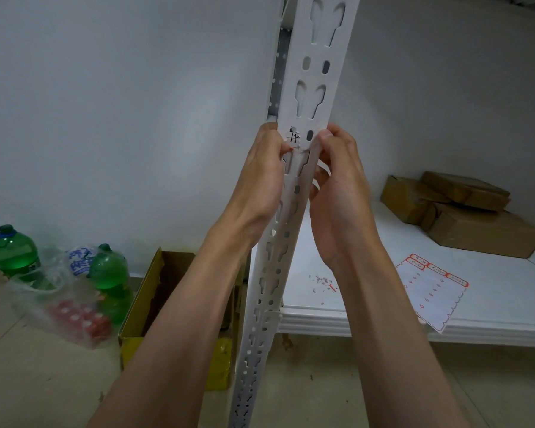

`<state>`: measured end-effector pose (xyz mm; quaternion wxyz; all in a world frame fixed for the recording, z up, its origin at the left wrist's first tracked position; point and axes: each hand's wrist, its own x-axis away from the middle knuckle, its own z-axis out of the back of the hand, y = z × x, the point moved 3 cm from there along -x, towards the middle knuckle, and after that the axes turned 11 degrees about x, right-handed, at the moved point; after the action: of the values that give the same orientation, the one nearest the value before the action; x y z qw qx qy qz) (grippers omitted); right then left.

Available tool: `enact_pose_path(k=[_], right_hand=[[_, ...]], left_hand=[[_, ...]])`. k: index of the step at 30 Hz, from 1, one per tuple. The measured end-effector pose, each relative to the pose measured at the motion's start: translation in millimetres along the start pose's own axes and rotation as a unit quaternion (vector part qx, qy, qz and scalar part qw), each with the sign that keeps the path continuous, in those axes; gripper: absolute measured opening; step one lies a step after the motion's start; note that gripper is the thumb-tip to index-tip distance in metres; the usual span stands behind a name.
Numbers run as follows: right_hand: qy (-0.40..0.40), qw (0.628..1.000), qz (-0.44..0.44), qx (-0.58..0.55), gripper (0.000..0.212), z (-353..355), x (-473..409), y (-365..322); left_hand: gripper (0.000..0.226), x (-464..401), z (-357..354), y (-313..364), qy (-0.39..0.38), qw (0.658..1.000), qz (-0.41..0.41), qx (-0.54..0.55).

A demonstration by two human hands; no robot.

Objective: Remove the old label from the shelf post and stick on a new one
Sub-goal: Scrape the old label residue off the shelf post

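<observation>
so both hands are up on the white shelf post [294, 186], one on each side of it, about halfway up the frame. the left hand [261, 177] has its fingers curled round the post's left edge, with the thumb tip pressed right at the torn lower edge of the old label [294, 138]. that label is mostly a ragged scrap with some black handwriting on it, stuck on the post's front face just left of a small oval slot. the right hand [337, 183] is curled round the right edge, thumb against the post beside that slot; its other fingers are tucked behind, so whether they're pinching anything extra can't be made out.

to the right of the post there's a white shelf [368, 316], and on it a sheet of new labels [430, 288] with red borders, lying flat near the front edge and hanging over it a bit. between that sheet and the post there's a little scatter of torn paper bits [323, 281]. further back on the shelf sit a few brown cardboard boxes [464, 217].

down on the floor left of the post: a yellow cardboard box [136, 329], open on top, two green bottles [14, 254], and a clear plastic bag [68, 307] with red stuff inside.
</observation>
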<state>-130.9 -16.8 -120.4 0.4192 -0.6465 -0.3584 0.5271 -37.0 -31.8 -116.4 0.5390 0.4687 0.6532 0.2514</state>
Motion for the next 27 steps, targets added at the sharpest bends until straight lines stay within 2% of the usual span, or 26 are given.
enact_pose_path(k=[5,8,11,21,27], right_hand=[[0.001,1.000,0.000,-0.005,0.028,-0.7,0.3,-1.1],[0.000,1.000,-0.002,-0.005,0.028,-0.7,0.3,-1.0],[0.000,1.000,-0.002,-0.001,0.027,-0.4,0.4,-1.0],[0.001,1.000,-0.001,-0.007,0.028,-0.5,-0.2,0.0],[-0.003,1.000,-0.001,-0.008,0.028,-1.0,0.8,-0.7]], left_hand=[[0.041,1.7,-0.2,-0.2,-0.007,0.999,0.020,0.030],[0.038,0.1,-1.9,-0.8,0.010,1.000,0.006,0.007],[0.045,-0.7,-1.3,0.1,0.012,1.000,-0.007,-0.021],[0.029,-0.1,2.2,-0.3,-0.015,1.000,0.002,-0.020],[0.046,2.2,1.5,2.1,-0.020,1.000,0.010,-0.020]])
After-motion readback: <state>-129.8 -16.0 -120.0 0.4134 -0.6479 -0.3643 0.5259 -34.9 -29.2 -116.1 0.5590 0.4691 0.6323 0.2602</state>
